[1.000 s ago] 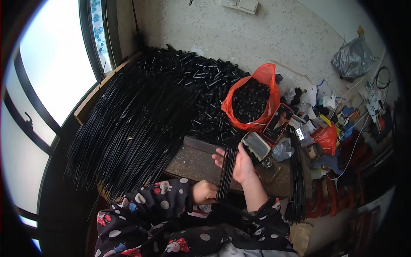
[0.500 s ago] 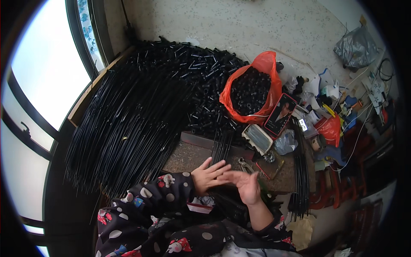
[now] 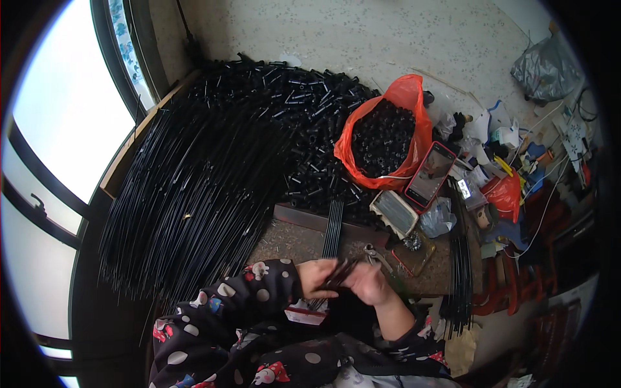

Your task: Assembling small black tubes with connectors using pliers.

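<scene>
The left hand [image 3: 315, 278] and right hand [image 3: 369, 282] are pinched together on a few thin black rods [image 3: 341, 271] above the lap, apparently mid-assembly; fitting them calls for careful alignment.

Single head view, looking steeply down past my chest; wooden board [image 3: 291, 242] close below, fisheye rim dark.

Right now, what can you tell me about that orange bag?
The orange bag is thin, crinkly plastic, standing open-mouthed on the floor by the wall. It is heaped full of small black pieces. Its rim sags outward. On its left it leans against the pile of short black tubes; a phone in a red case lies at its lower right edge.
</scene>
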Demonstrator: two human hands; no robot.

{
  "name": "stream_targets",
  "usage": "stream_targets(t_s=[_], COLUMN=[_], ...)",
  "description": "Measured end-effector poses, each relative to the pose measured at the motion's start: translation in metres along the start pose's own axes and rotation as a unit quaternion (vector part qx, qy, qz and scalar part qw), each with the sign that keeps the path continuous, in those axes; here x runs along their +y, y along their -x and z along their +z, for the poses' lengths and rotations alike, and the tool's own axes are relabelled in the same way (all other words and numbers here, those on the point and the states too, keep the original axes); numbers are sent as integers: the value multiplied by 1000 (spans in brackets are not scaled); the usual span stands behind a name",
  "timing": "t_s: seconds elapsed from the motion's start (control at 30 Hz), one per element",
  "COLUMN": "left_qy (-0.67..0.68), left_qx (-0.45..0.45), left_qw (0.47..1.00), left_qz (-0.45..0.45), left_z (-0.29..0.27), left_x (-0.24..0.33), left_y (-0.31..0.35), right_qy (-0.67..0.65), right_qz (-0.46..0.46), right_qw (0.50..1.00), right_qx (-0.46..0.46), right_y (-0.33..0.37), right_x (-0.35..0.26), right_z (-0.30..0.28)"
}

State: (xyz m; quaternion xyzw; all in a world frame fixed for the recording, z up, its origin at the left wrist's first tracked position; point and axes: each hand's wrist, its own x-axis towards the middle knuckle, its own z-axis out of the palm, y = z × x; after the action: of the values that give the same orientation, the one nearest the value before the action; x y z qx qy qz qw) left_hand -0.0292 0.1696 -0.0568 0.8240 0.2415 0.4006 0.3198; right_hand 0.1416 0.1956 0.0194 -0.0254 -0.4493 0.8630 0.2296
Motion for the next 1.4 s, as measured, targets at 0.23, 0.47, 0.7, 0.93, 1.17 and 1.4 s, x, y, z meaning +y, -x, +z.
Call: stream_targets(t_s=[0.23,0.47,0.7,0.93,1.17,1.4], left_qy=[-53,36,154,204,207,104], left_qx=[-82,-81,-49,-69,-16,76], left_qw=[993,996,987,976,978,989], left_qz=[60,-17,-1,-43,-33,-76], left_z=[-7,-17,-76,-62,-71,-75], left_x=[-15,13,115,108,116,114], left_y=[10,-7,-62,-56,-69,-62], right_qy=[437,477,273,812,839,609], right_qz=[-94,-77,-124,-43,-116,-219], right_qw=[872,874,946,436,431,717], right_qx=[198,56,127,384,310,260], right_y=[8,11,-29,2,3,-7], right_x=[7,-52,-73,-63,-67,-84], right_z=[42,60,7,-149,-149,-7])
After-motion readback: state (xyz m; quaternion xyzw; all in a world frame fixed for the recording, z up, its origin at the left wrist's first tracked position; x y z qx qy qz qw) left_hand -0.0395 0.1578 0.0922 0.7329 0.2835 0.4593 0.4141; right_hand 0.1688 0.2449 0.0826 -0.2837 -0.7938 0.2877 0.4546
